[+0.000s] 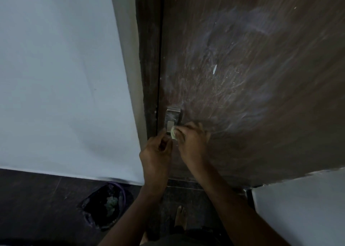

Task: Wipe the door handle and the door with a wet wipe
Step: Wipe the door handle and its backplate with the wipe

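Observation:
A brown wooden door [242, 68] fills the upper right, streaked with whitish smears. Its metal handle plate [172, 117] sits near the door's left edge. My right hand [190, 141] presses a pale crumpled wet wipe [173, 133] against the lower part of the handle plate. Just left of it, my left hand [156, 152] is curled at the handle, thumb up beside the plate; the handle lever itself is hidden behind both hands.
A white wall [65, 77] and the dark door frame [149, 59] stand to the left. On the dark floor at lower left sits a bin with a black bag [106, 206]. Another white surface [302, 208] lies at lower right. A bare foot [180, 217] is below.

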Motion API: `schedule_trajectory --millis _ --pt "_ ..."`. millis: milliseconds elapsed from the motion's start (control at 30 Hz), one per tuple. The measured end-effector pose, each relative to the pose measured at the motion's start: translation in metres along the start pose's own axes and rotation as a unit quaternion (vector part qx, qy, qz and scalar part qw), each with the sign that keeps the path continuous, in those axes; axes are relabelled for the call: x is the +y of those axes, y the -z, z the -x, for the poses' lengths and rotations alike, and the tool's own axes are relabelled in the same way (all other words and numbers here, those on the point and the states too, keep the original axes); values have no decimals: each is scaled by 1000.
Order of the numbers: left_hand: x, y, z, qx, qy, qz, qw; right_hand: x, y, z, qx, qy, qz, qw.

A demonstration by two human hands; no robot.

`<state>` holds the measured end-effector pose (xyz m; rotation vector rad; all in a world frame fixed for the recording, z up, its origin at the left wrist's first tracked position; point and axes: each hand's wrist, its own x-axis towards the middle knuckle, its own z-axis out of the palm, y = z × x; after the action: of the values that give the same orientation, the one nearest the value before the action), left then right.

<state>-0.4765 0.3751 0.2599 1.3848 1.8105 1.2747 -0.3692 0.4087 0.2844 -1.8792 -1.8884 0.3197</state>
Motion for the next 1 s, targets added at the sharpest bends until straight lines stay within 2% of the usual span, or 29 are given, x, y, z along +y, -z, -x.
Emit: schedule_trajectory --millis 100,233,333,433,567,633,767,900,1000 --pt "-5 2 1 5 4 -3 1000 4 4 4 10 22 45 999" --pt "-6 6 0 19 6 -10 1000 0 2 10 108 61 40 991" --pt "-4 8 0 24 -6 2 1000 -21 -15 5 84 123 -22 989" --pt "-7 9 -2 31 -12 9 999 -27 -23 -3 81 150 53 984" --pt "-14 10 -8 26 2 -5 1000 -20 -28 2 136 96 94 982" --pt "-13 10 -8 16 -17 2 1000 -17 -31 8 124 83 82 985" --pt "-17 11 -11 8 -67 9 998 -29 -31 -2 71 122 138 980" --pt "-18 9 -12 0 -68 -17 998 -28 -24 -1 78 159 163 971" --pt "-13 8 -10 -21 -91 -10 996 -22 -15 10 108 114 155 975"
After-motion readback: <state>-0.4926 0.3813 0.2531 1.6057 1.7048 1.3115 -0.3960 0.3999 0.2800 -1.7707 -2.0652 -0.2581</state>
